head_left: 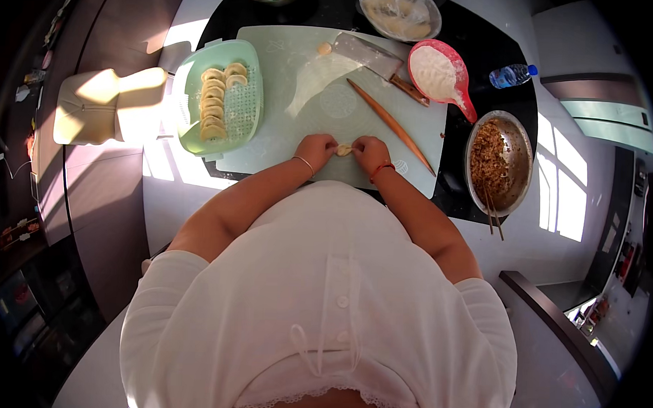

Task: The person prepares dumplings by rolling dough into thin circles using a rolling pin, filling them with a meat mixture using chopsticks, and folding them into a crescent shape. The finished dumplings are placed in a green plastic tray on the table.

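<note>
Between my two hands is a small dumpling (343,149), pinched at both ends over the near part of a pale green silicone mat (286,116). My left hand (316,149) grips its left end, and my right hand (371,152) grips the right end. To the right of my right hand a tapered wooden rolling pin (391,125) lies slantwise on the mat. Off to the left, a green plastic basket (257,88) overlaps the mat's edge and holds several folded dumplings (213,102) in rows.
Farther back lie a cleaver (368,55) and a small dough piece (324,48). A red scoop of flour (434,73) touches the mat's right side. Beyond are a steel bowl of filling (490,156) with chopsticks (493,210), a water bottle (511,76) and a plastic-covered dough bowl (400,15).
</note>
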### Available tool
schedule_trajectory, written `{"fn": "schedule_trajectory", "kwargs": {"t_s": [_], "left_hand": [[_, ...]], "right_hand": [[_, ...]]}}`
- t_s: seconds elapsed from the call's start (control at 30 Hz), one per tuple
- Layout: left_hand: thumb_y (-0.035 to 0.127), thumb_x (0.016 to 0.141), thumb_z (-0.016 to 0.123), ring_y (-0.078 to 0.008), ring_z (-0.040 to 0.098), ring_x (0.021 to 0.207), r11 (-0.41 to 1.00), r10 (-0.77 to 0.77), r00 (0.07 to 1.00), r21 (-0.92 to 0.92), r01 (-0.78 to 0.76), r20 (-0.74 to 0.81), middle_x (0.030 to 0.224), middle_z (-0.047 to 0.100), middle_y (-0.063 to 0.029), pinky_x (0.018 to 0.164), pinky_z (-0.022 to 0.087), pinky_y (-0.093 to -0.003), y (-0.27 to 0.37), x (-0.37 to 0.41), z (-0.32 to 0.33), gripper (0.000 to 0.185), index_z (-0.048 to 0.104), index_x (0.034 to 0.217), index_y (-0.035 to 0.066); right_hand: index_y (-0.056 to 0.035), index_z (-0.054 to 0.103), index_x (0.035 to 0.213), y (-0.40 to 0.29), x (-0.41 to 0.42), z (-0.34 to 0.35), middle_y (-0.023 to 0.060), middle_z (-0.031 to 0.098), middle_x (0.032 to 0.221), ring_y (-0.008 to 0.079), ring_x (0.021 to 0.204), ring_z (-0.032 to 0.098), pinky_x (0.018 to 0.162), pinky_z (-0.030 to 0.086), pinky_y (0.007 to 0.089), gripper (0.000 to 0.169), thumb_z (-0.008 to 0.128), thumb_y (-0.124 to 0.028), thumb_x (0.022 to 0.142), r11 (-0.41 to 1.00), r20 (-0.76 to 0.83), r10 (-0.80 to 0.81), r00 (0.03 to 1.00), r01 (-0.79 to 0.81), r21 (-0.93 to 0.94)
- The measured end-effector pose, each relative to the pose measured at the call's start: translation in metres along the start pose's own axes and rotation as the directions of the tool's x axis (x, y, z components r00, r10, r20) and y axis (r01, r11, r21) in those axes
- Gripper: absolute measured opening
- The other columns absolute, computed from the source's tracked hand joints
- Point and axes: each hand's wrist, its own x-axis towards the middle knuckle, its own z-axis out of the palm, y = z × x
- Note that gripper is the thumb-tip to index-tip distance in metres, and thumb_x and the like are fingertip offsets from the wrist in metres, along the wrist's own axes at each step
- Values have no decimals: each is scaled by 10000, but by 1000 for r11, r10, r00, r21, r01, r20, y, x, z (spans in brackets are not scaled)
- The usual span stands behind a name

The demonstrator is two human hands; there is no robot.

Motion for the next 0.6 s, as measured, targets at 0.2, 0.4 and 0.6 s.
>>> {"fn": "schedule_trajectory", "kwargs": {"t_s": [0.2,0.4,0.6], "left_hand": [[145,823,738,-289,692,855,994,50,998,96,-47,-26,873,715,-131,790,544,-378,-8,1,2,126,726,919,65],[170,815,751,-296,694,818,1000,-9,1000,-27,9,5,867,714,-132,760,548,-378,-6,-3,-3,138,701,869,53],[198,815,749,-301,692,802,1000,23,999,9,-24,32,847,718,-120,750,546,-385,-5,-2,0,175,707,906,55]], "right_hand": [[-38,719,867,-19,2,3,148,709,844,290,805,687,757,546,382,149,742,-165,791,993,23,-26,999,23,117],[-32,690,848,-30,-2,-3,132,705,820,257,781,689,726,542,360,145,755,-154,804,964,140,-91,986,52,262],[-33,663,865,-30,4,11,172,657,865,326,824,653,747,521,416,158,758,-125,778,990,20,-110,994,108,86]]}}
